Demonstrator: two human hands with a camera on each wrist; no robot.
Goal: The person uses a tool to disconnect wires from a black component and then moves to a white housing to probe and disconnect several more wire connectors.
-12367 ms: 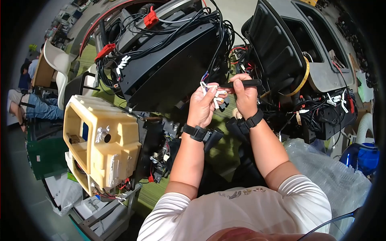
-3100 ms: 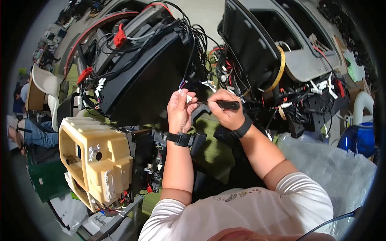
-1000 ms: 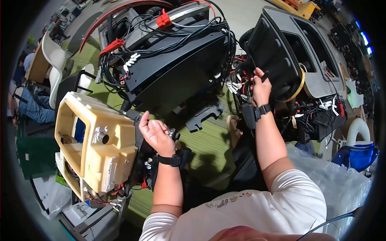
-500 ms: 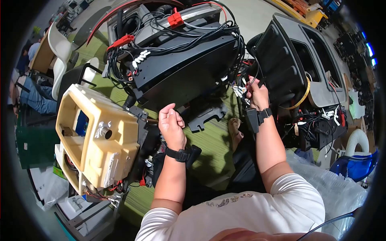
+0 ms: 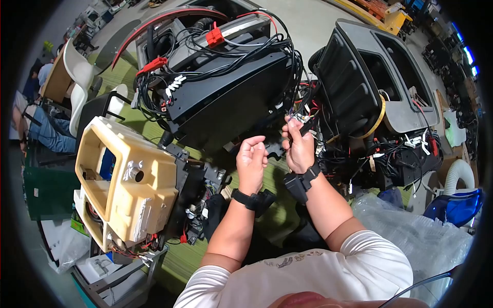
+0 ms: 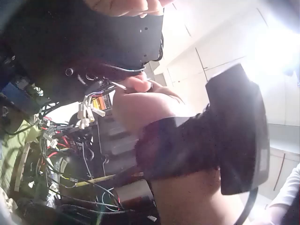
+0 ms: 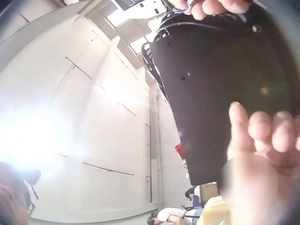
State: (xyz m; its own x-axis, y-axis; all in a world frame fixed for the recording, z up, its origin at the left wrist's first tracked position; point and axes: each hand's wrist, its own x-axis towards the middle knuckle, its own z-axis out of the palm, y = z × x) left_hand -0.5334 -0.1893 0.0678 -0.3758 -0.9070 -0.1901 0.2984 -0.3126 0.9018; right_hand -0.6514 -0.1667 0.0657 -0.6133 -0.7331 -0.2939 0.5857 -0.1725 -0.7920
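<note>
Two bare hands are showing in front of a broad black sheet-metal box point(image 5: 226, 105). Left hand point(image 5: 251, 160) is hanging before the box's lower edge, index raised, other fingers loosely bent; grip is relaxed, not pinching. Right hand point(image 5: 300, 149) is standing by the box's lower right end, thumb and fingertips pressed together, pinching thin wires with a bundle of small white plastic connectors point(image 6: 86, 111). That bundle is hanging near the box's lower right corner. A short black piece point(image 5: 306, 127) is showing beside the right fingers; cannot tell whether it is being held.

Crumpled clear bubble wrap point(image 5: 411, 220) is lying to the box's near right. A cream moulded housing point(image 5: 149, 190) is sitting to its near left. Looped black cables point(image 5: 233, 68) are running over the box's top, and a red plastic plug point(image 5: 214, 37) is resting among them. A tall grey-and-black plastic shell point(image 5: 354, 77) is standing to the box's right. Beyond the box's left end a white moulded chair point(image 5: 77, 66) is standing; a person in blue jeans point(image 5: 51, 131) is showing farther left.
</note>
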